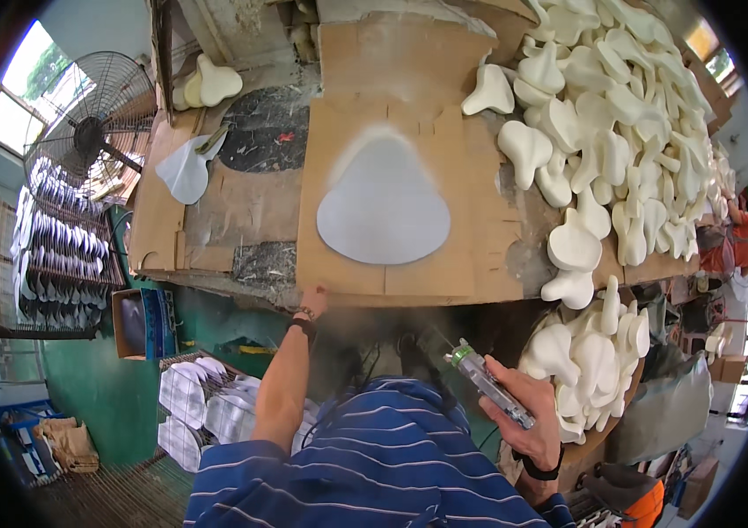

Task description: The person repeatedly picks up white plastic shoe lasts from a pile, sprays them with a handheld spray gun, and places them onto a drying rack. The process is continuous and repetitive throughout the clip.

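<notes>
A spray gun [490, 385] with a green ring near its nozzle is gripped in my right hand [528, 400], below the table's front edge. Pale mist hangs between the nozzle and my left arm. My left hand [315, 299] is closed at the near edge of a cardboard sheet [392, 280]; its fingers are small and partly hidden. Flat on that cardboard lies a light grey-white piece [383, 211], a rounded triangle with its narrow end away from me. A whitish spray halo surrounds its top.
Cream saddle-shaped foam pieces [603, 132] are heaped on the table's right, and more fill a container [590, 361] below. A thin white piece [185, 172] lies at left. Beyond stand a fan [88, 132] and a loaded rack [57, 255]. Another rack [207, 405] stands beside my left arm.
</notes>
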A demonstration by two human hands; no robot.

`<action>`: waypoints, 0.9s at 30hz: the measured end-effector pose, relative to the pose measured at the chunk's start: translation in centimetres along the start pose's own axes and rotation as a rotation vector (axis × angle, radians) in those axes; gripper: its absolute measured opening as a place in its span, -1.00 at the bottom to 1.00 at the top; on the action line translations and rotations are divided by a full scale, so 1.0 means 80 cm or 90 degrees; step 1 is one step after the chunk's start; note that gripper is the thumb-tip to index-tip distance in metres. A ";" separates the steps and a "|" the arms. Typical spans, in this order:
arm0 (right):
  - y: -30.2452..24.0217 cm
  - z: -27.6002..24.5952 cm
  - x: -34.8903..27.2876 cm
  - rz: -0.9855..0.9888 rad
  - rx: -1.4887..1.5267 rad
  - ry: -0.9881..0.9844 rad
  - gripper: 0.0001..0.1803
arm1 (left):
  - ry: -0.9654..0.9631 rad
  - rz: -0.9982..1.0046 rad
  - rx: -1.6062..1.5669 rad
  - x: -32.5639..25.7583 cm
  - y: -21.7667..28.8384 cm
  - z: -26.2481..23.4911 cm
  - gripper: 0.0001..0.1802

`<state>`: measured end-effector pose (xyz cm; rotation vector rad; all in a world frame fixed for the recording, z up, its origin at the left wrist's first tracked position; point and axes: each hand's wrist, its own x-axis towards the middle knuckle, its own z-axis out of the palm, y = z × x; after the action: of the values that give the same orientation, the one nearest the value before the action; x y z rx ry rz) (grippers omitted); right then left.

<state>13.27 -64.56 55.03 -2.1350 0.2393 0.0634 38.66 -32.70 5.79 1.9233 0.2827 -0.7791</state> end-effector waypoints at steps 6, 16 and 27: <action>0.003 0.004 -0.007 -0.039 0.009 0.013 -0.33 | 0.009 0.073 -0.015 0.007 -0.028 -0.015 -0.78; 0.035 -0.008 -0.054 0.139 -0.007 0.143 -0.42 | -0.011 -0.001 -0.044 -0.005 -0.012 -0.019 -0.66; 0.043 -0.006 -0.034 0.189 0.061 0.265 -0.47 | 0.005 0.030 -0.030 -0.004 -0.005 -0.012 -0.68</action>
<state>9.90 -66.35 52.84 -1.9842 0.7870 -0.2187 38.60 -31.65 5.94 1.8825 0.2573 -0.7289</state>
